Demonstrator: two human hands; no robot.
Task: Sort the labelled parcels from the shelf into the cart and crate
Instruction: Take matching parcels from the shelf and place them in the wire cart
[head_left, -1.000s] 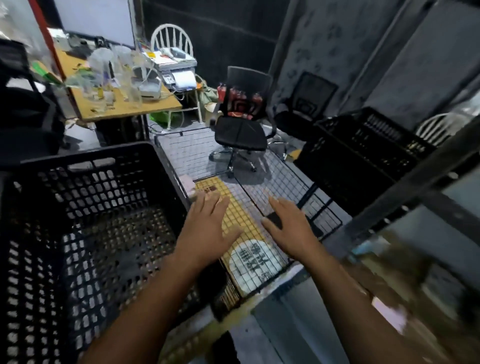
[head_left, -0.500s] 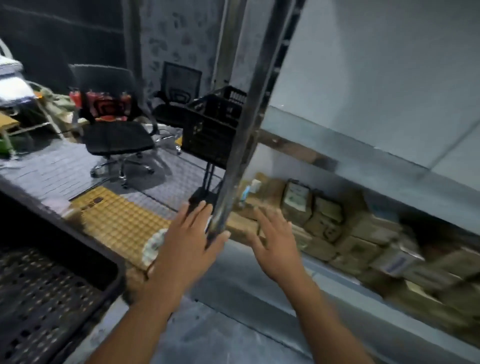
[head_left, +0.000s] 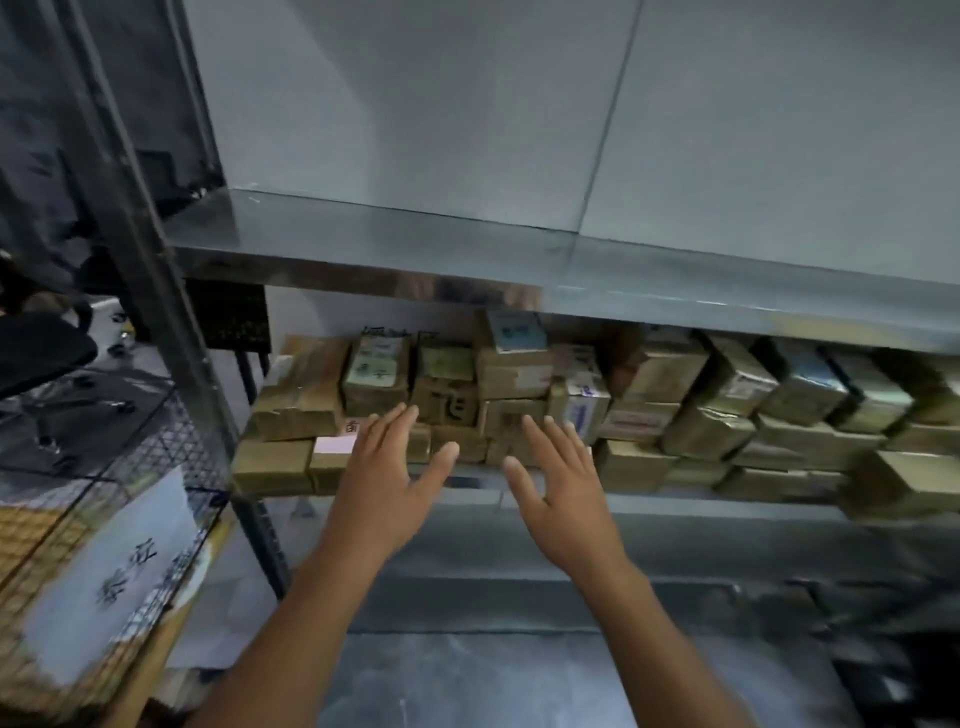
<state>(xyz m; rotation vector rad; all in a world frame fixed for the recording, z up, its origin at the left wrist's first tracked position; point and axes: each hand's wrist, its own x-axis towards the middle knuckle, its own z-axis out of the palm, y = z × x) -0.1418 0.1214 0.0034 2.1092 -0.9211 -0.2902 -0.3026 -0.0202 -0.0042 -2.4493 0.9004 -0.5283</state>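
Several brown cardboard parcels (head_left: 511, 358) with paper labels are stacked in a row on a grey metal shelf (head_left: 675, 506). My left hand (head_left: 384, 480) and my right hand (head_left: 558, 486) reach toward the left part of the stack, side by side, fingers straight and spread, holding nothing. Their fingertips are just in front of the lowest parcels. The wire cart (head_left: 156, 447) with a large white label (head_left: 111, 577) stands at the lower left. The black crate is out of view.
An upper shelf board (head_left: 467, 254) overhangs the parcels. A dark steel upright (head_left: 156, 291) stands between the cart and the shelf. A black perforated crate (head_left: 234, 317) shows behind the upright. A lower shelf board (head_left: 519, 675) lies under my forearms.
My view has swung right, from the black crate and cart to the shelf. Both hands have moved with it and now hover open before the parcels.
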